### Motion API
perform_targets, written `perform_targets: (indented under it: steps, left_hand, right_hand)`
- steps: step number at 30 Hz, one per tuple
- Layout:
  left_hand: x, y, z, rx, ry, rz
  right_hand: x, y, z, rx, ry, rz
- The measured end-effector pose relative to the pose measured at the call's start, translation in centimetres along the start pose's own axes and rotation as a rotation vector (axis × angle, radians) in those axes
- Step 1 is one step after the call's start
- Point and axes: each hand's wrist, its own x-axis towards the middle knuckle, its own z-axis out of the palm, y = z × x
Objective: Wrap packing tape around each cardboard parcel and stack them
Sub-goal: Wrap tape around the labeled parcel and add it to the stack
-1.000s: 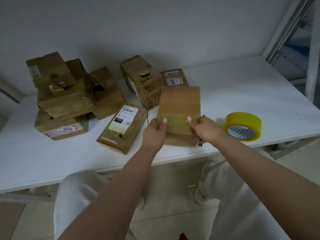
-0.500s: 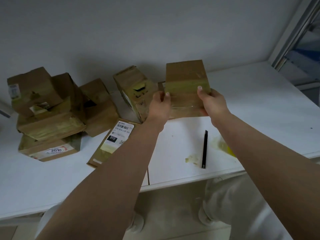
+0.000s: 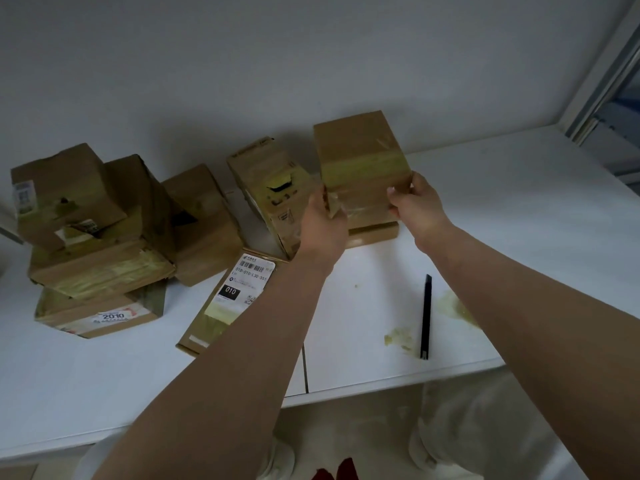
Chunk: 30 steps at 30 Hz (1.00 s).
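A tape-wrapped cardboard parcel [image 3: 362,174] is gripped between the left hand [image 3: 323,225] and right hand [image 3: 415,206], fingers curled on its near side edges; it is held over a flatter parcel [image 3: 372,235] lying on the white desk [image 3: 519,220].

parcel pile [image 3: 100,237] far left | labelled parcel [image 3: 230,299] centre | pen [image 3: 426,317] right
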Motion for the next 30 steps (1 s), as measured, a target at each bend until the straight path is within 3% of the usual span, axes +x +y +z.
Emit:
perform_targets:
  steps: [5,10,16,21,25,28,30]
  left_hand:
    - [-0.2,-0.4,0.1,0.08,-0.091,-0.087]
    - [-1.4,-0.8,-0.9,0.085,-0.069,-0.033]
    - [-2.3,-1.5,-4.7,0.093,0.153,-0.095]
    - [-4.3,-3.6,-8.9,0.17,0.28,-0.143]
    - [-7.3,-8.8,-13.4,0.5,0.338,-0.245]
    - [-9.4,-12.1,-16.5,0.723,0.277,-0.367]
    - [-10.6,-13.1,-17.5,0.671,0.221,-0.42]
  right_hand:
    - [0.1,0.1,0.4,-0.059,-0.067,0.091]
    - [-0.2,0.3,0.7,-0.074,-0.048,0.114]
    - [-2.2,-0.4,2.4,-0.171,0.258,-0.014]
    - [-5.9,-0.6,5.0,-0.341,-0.04,-0.06]
    - [-8.7,1.7,8.1,-0.336,-0.265,0.08]
    - [-11.2,3.6,10.5,-0.37,-0.392,0.179]
    - [-12.9,4.3,11.6,-0.382,-0.476,0.226]
